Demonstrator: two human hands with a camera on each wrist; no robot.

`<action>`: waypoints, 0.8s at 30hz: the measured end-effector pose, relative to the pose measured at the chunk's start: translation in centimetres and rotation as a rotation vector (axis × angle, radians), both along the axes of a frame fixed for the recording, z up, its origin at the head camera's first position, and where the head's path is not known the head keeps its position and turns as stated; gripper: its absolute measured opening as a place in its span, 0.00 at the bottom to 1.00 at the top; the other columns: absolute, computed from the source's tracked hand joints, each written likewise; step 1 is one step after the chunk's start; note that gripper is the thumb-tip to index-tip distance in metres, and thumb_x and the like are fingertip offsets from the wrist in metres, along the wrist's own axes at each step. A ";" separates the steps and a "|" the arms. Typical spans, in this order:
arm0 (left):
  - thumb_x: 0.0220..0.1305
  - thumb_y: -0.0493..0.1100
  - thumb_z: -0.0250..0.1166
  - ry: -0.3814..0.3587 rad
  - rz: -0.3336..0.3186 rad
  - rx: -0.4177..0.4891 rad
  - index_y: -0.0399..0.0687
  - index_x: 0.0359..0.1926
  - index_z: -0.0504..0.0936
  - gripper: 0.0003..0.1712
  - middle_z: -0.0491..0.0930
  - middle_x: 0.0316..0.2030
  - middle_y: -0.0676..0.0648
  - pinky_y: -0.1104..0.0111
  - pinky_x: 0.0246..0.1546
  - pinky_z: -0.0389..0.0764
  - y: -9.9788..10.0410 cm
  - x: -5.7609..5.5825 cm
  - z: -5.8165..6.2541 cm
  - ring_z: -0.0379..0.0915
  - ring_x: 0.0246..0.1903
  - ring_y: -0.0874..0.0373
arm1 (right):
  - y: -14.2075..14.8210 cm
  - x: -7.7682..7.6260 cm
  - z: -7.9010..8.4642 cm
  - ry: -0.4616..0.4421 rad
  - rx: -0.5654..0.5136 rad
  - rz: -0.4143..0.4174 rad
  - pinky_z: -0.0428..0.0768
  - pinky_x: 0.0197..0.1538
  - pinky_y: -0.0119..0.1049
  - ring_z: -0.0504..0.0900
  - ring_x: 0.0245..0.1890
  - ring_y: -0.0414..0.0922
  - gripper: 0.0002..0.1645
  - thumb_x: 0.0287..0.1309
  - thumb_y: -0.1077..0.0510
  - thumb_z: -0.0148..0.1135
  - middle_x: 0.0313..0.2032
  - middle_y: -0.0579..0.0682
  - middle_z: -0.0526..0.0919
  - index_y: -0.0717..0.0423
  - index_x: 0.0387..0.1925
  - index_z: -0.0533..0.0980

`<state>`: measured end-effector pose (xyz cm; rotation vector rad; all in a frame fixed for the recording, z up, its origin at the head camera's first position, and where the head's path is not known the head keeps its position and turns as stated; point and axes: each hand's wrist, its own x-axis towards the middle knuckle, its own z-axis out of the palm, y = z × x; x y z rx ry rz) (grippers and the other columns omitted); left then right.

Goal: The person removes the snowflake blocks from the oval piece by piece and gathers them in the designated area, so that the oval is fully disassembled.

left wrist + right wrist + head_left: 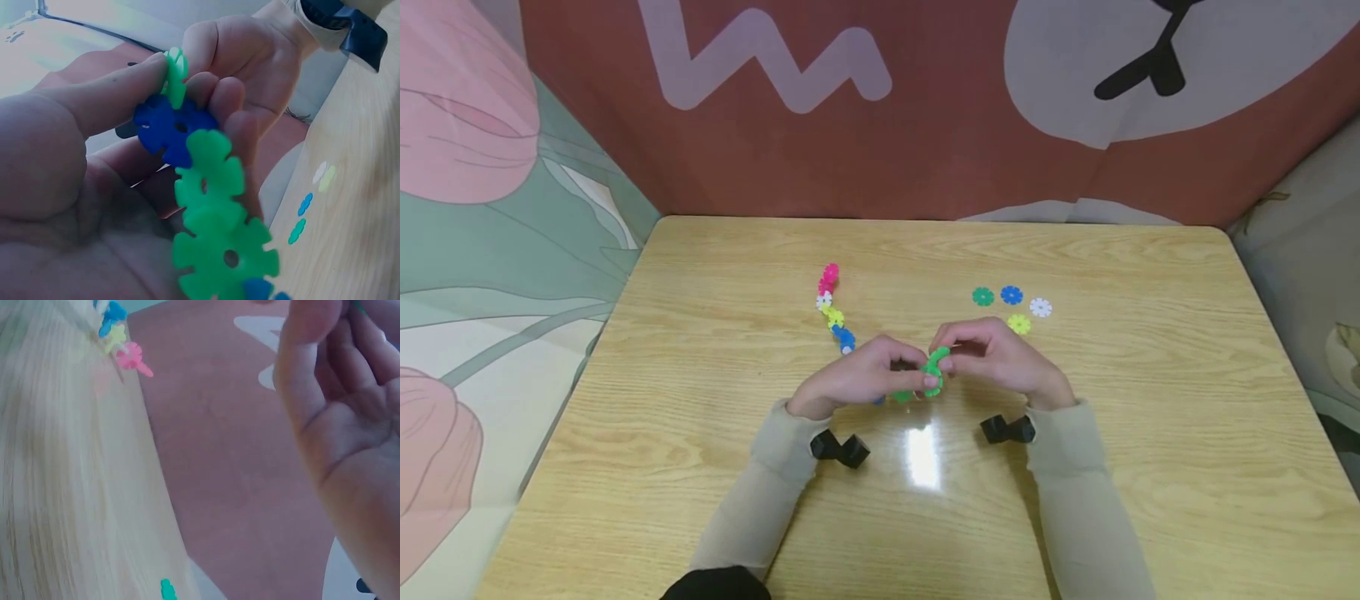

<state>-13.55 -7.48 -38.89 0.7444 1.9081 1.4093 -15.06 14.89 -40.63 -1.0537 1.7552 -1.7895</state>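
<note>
Desk (1187, 467): left hand (876, 371) and right hand (1000, 358) grip the disc chain (835, 317).
Chain's long axis runs far-left past the left hand, partly hidden; loose discs (1011, 295) lie beyond the right hand; green end disc (938, 357) pinched between both.

No words or numbers are readable here; just a thick pale zigzag (777, 62) runs across the reddish-brown printed backdrop (947, 150) beyond the far edge of the wood-grain table (625, 417).

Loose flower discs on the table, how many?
4: green disc leftmost, blue disc beside it, white disc rightmost, yellow disc nearest the right hand; more may be hidden.
</note>
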 end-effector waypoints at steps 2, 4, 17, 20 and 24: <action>0.68 0.39 0.60 -0.017 0.017 0.022 0.39 0.35 0.82 0.08 0.79 0.31 0.33 0.72 0.31 0.73 0.0 0.0 0.1 0.72 0.30 0.49 | -0.2 0.1 0.2 0.030 -0.003 -0.017 0.81 0.37 0.34 0.76 0.31 0.53 0.04 0.63 0.68 0.58 0.35 0.45 0.83 0.62 0.36 0.79; 0.68 0.38 0.60 -0.026 0.032 0.039 0.37 0.36 0.82 0.09 0.78 0.34 0.30 0.72 0.33 0.73 0.0 0.0 0.2 0.73 0.32 0.46 | -0.4 0.2 0.3 0.044 -0.013 -0.032 0.81 0.39 0.34 0.77 0.31 0.51 0.04 0.64 0.68 0.57 0.35 0.45 0.83 0.62 0.36 0.78; 0.70 0.39 0.57 -0.100 0.046 0.076 0.36 0.46 0.82 0.12 0.77 0.31 0.41 0.71 0.33 0.73 -0.1 0.1 0.3 0.70 0.31 0.49 | -0.9 0.4 0.1 0.072 -0.036 -0.098 0.79 0.37 0.31 0.77 0.31 0.41 0.06 0.64 0.71 0.53 0.34 0.43 0.81 0.64 0.33 0.76; 0.71 0.40 0.57 -0.140 0.025 0.088 0.35 0.49 0.81 0.14 0.78 0.34 0.42 0.70 0.36 0.74 -0.2 0.1 0.2 0.70 0.35 0.43 | -0.6 0.3 0.1 0.042 -0.032 -0.062 0.80 0.38 0.31 0.77 0.32 0.42 0.05 0.64 0.70 0.54 0.35 0.44 0.81 0.63 0.35 0.77; 0.70 0.40 0.57 -0.139 -0.035 0.069 0.34 0.49 0.81 0.14 0.78 0.35 0.40 0.70 0.37 0.74 -0.1 0.2 0.2 0.70 0.36 0.43 | 0.0 0.1 0.2 -0.030 -0.047 0.053 0.82 0.41 0.32 0.79 0.34 0.42 0.05 0.62 0.68 0.59 0.36 0.47 0.83 0.60 0.38 0.80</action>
